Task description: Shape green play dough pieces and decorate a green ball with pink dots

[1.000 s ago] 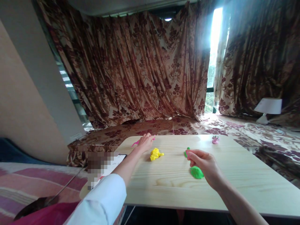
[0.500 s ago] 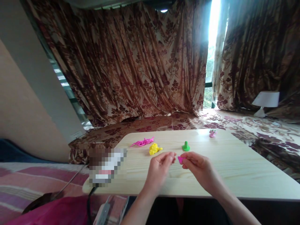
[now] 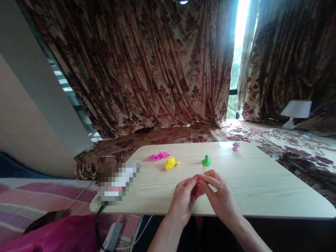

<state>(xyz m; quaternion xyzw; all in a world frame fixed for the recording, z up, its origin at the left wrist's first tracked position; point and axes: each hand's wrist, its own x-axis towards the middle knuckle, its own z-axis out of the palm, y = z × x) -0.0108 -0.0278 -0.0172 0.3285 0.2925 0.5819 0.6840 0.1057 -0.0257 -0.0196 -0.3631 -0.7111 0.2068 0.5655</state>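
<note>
My left hand (image 3: 185, 196) and my right hand (image 3: 217, 190) meet at the fingertips above the front of the table. Between them they pinch a small piece of pink modelling clay (image 3: 198, 181), mostly hidden by the fingers. Just beyond my hands, a green clay piece (image 3: 206, 161) stands upright on a round, flat base. A lumpy yellow clay piece (image 3: 171, 163) with a short stub lies to its left. Farther left and back is a bundle of pink clay strands (image 3: 159, 155).
The pale wooden table (image 3: 262, 182) has rounded corners. A small pink figure (image 3: 236, 146) stands near its back edge. At the left, a blurred-out object (image 3: 118, 183) trails a black cable. A power strip (image 3: 112, 234) lies below the table edge. A white lamp (image 3: 296, 109) stands behind, right.
My hands, apart before with the pink clay in the right one, have come together so the left fingers also touch it. The view has shifted slightly.
</note>
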